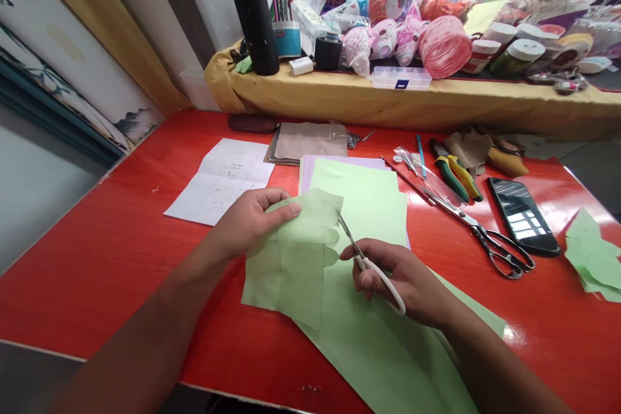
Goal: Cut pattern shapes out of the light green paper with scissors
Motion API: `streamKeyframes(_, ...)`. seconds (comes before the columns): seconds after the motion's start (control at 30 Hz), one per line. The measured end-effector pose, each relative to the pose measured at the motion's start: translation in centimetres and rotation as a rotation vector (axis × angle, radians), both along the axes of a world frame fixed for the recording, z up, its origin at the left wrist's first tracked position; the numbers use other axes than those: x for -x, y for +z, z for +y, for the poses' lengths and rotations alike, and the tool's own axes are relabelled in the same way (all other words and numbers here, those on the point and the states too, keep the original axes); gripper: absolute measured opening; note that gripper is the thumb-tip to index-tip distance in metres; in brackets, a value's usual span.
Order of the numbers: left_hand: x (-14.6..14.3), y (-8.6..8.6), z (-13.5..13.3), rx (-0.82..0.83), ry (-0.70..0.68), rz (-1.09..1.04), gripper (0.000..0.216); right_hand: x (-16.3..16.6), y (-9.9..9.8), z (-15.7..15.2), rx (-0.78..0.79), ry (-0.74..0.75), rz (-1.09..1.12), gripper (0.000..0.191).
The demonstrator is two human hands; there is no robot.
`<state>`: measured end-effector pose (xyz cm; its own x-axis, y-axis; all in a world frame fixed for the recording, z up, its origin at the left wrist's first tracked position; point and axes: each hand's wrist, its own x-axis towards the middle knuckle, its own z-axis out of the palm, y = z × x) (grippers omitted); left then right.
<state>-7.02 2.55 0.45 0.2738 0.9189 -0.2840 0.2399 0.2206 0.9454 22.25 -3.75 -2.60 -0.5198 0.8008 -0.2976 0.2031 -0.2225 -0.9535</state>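
Note:
My left hand (259,217) pinches a light green sheet of paper (295,272) near its top edge, thumb on the upper face. Scalloped tabs are cut along the right side of this sheet, and faint lines run across it. In my right hand (388,272) is a small pair of scissors (385,281) with white handles. Its blades point up and left, their tips at the paper's upper right edge, by the tabs. Beneath the held piece lie larger green sheets (412,349), partly hidden by my right hand and forearm.
On the red table (121,259) lie a folded white sheet (228,174), large metal scissors (485,236), pliers (456,171) and a phone (524,213). Cut green paper (594,252) sits at the far right. A cloth-covered ledge (310,100) with jars and bags runs along the back.

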Motion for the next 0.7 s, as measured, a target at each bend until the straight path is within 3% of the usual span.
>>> streamKeyframes(0.3,0.09,0.25,-0.01,0.024,-0.047,0.054,0.037,0.11,0.31,0.00,-0.051,0.000,-0.041,0.056)
streamKeyframes(0.7,0.65,0.83,0.10,-0.020,-0.086,0.097,0.033,0.08,0.41,0.07,-0.081,0.059,-0.090,0.056)
